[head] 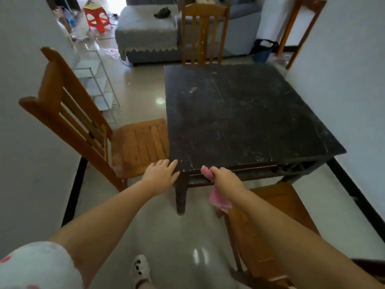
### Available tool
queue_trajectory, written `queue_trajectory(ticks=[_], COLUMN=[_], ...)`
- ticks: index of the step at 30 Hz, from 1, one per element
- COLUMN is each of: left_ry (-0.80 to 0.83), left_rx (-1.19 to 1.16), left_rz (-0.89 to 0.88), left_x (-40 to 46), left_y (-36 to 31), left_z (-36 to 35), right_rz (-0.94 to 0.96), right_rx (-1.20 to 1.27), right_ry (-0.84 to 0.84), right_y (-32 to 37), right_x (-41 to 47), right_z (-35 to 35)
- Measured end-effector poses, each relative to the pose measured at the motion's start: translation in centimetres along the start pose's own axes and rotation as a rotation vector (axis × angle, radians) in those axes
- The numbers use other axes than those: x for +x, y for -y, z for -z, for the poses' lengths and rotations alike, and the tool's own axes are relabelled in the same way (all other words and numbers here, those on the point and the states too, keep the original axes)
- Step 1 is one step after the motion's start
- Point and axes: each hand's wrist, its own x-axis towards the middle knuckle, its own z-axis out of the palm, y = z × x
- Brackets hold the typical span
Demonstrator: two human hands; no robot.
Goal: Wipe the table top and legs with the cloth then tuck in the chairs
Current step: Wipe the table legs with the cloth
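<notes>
Right hand point(224, 178) fingers curled around pink cloth point(218, 197): one end pokes out above the fist at the table point(250, 113) front edge, the rest hangs below the wrist. Left hand point(161, 174) flat, fingers straight, fingertips at the near-left table corner. Wooden chair point(93, 130) just left, seat touching the table side.

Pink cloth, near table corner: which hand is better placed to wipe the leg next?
Right. The right hand already grips the pink cloth at the table edge, just beside the near corner leg. The left hand lies flat on that corner, holding nothing, so it would probably only steady.
</notes>
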Motion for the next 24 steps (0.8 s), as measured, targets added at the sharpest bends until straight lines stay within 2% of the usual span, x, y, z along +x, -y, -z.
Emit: queue_trajectory(ticks=[4,8,11,14,17,20,24], left_ry=[0.057,0.079,0.058,0.070,0.072,0.067,0.033], left_rx=[0.060,0.111,0.126,0.114,0.143,0.200,0.291], left_rz=[-0.199,-0.293,-0.365,-0.395,-0.456,-0.544,-0.713], left_x=[2.2,4.2,4.8,4.9,5.6,6.9,9.7], left_y=[5.1,7.4,7.9,8.3,8.8,9.2,9.9], left_z=[0.7,0.6,0.6,0.4,-0.3,-1.1,-2.5], right_rz=[-0.258,-0.351,-0.446,-0.492,-0.516,-0.570,-0.739], right_rx=[0.081,0.105,0.375,0.624,0.759,0.812,0.757], right_ry=[0.008,0.035,0.029,0.146,0.200,0.150,-0.122], right_y=[4.3,6.8,6.8,7.1,7.9,8.4,9.6], right_x=[0.9,0.1,-0.6,-0.9,-1.1,-1.0,1.2], right_z=[-1.5,-2.1,-4.0,-5.2,-6.2,-8.6,-12.5])
